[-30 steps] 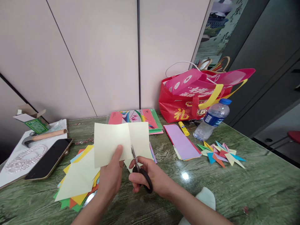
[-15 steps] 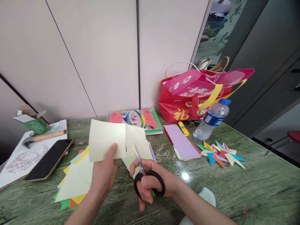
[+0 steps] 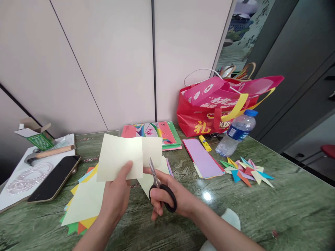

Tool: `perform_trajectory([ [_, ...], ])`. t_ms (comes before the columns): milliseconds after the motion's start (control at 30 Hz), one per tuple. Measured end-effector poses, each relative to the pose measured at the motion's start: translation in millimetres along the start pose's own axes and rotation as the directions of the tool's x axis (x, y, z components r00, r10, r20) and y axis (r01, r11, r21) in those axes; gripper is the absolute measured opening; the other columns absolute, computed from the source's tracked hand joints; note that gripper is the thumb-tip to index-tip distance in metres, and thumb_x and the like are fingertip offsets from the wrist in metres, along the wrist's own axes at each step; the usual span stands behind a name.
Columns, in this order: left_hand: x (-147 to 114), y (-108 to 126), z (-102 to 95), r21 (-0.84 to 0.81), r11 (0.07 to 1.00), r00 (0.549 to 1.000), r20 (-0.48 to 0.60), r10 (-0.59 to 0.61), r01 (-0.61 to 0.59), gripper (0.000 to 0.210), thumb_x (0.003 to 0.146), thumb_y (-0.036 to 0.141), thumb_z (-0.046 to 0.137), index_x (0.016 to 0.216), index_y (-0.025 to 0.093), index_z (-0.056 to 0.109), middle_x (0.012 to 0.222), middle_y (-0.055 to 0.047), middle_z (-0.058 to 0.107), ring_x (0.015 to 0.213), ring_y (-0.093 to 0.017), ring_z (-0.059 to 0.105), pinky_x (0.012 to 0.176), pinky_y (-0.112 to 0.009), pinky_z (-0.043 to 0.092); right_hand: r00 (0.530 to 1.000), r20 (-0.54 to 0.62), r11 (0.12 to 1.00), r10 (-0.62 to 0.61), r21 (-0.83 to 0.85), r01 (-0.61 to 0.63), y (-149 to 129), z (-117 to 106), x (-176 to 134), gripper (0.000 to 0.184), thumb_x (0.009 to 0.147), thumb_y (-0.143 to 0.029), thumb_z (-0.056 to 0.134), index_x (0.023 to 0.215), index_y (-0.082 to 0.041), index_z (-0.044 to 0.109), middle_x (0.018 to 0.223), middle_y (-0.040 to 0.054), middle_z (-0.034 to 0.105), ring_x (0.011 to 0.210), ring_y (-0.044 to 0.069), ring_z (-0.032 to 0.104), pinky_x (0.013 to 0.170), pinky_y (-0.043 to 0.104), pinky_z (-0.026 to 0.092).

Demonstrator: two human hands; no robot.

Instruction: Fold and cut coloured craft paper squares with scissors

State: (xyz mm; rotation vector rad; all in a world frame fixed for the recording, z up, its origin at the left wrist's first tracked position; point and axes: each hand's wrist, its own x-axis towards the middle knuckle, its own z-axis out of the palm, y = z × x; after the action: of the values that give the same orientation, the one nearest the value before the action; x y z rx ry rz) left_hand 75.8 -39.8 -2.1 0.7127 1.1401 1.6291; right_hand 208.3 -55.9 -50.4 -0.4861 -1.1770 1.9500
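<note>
My left hand (image 3: 117, 191) is closed on a cream sheet of paper (image 3: 117, 151), thumb in front, raised above the table. A narrower cream piece (image 3: 153, 150) shows at its right side; I cannot tell whether the two are still joined. In my right hand (image 3: 180, 195) are black-handled scissors (image 3: 156, 179), blades pointing up and slightly parted. The right index finger reaches the paper's lower right edge, behind the blades. Under the left forearm lies a fanned stack of coloured paper (image 3: 85, 204), cream on top. More cream paper (image 3: 146, 183) lies behind the right hand.
Rightward are a lilac strip stack (image 3: 202, 157), a glue stick (image 3: 205, 143), folded paper points (image 3: 248, 170), a bottle (image 3: 237, 134) and a red bag (image 3: 196, 118). A paper pack (image 3: 167, 130) lies at the back. Leftward are a phone (image 3: 54, 177), hammer (image 3: 52, 151) and box (image 3: 40, 137).
My right hand and the scissors have moved slightly left, and its index finger has come to the paper's edge. The narrower piece's outline now looks straighter.
</note>
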Motion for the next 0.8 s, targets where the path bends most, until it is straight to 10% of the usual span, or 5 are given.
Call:
perform_trajectory([
  [800,-11.8,-5.5,5.6,-0.052,0.997,0.998,0.044,-0.054,0.057,0.054,0.065,0.017,0.065,0.117,0.023,0.054,0.104,-0.004,0.063,0.085,-0.017,0.059,0.074,-0.028,0.048,0.997,-0.072,0.995,-0.030,-0.097,0.023,6.8,0.9,0.2,0.037,0.071,-0.039,0.065,0.097,-0.019,0.048,0.049,-0.0078,0.052,0.042,0.007,0.048,0.053,0.027,0.050],
])
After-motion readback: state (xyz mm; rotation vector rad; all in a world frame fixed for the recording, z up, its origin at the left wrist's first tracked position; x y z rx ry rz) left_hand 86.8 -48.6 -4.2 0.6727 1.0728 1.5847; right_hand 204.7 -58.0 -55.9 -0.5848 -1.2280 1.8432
